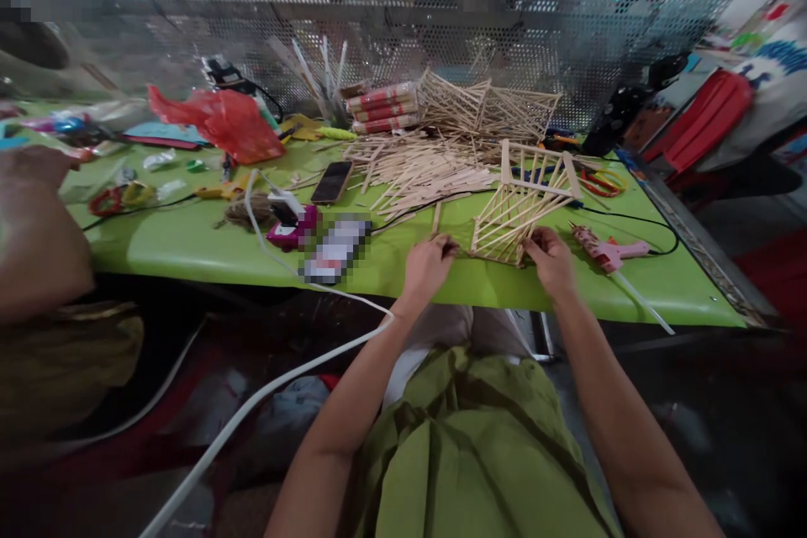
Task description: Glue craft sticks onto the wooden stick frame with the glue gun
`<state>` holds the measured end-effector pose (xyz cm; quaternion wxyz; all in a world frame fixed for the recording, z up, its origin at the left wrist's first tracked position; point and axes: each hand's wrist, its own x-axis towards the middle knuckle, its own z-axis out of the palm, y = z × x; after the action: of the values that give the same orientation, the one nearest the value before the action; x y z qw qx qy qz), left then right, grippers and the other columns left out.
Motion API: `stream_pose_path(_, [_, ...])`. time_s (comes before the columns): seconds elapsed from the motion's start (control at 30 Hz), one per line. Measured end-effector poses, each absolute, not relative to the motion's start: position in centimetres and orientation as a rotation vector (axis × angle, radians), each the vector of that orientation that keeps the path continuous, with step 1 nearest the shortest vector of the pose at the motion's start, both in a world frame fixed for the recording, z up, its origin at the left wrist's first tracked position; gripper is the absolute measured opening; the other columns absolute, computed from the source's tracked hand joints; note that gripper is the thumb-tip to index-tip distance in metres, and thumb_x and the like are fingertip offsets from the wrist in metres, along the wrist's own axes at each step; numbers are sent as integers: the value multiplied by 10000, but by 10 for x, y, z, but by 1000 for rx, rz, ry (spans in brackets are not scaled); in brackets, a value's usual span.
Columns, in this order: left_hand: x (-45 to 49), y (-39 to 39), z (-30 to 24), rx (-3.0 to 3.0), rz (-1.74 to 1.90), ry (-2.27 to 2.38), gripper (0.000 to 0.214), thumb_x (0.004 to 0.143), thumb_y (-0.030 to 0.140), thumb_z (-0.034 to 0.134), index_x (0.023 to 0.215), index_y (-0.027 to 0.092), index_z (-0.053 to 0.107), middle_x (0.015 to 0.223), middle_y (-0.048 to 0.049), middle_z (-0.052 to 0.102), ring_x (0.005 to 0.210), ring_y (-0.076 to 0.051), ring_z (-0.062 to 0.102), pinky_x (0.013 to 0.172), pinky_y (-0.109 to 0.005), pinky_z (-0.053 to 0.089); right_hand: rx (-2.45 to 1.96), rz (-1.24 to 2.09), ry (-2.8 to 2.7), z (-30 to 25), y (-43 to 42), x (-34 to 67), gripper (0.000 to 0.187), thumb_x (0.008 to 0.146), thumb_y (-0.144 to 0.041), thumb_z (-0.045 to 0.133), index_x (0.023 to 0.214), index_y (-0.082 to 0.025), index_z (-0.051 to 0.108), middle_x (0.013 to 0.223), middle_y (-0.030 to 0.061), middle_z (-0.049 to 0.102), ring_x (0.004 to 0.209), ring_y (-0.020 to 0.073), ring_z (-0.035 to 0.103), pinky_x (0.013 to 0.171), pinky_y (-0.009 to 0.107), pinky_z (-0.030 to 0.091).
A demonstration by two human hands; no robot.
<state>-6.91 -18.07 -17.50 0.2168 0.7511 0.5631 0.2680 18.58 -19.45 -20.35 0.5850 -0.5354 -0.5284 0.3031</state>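
Pale wooden sticks are forming one slatted, box-like frame [523, 218] that is resting on the table between two separated hands.
The left hand [432, 265] is pinching one flat wooden strip [436, 219]; the right hand [551, 261] is gripping the frame's near corner. Smooth green sheeting [189, 248] is covering the tabletop, where one pink glue gun [610, 254] is lying to the right and two phones [337, 250] are lying to the left. Beyond, loose sticks [429, 176] are spreading in a heap too tangled to count, one crinkled red plastic bag [220, 122] is slumping, three wrapped bundles [384, 107] are stacking up, and a perforated metal screen [378, 25] is closing off the back.
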Motion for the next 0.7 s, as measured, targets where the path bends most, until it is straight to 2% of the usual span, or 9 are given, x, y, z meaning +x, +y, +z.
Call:
stream_pose_path(0.33, [-54, -178, -168, 2185, 577, 1516, 150, 954, 326, 689, 1016, 243, 798, 1153, -61, 751, 1222, -239, 658, 1051, -362, 472, -1271, 707, -1236, -201, -197, 185, 381, 781, -587, 817, 920, -261, 676, 790, 3, 671, 724, 198, 607, 634, 310, 507])
stream_pose_path(0.7, [-49, -178, -166, 2221, 575, 1517, 177, 965, 210, 616, 978, 234, 791, 1155, -60, 754, 1156, -207, 677, 948, -303, 498, -1279, 724, -1240, -199, -199, 183, 376, 791, -591, 802, 926, -266, 671, 784, 6, 672, 717, 201, 605, 633, 315, 508])
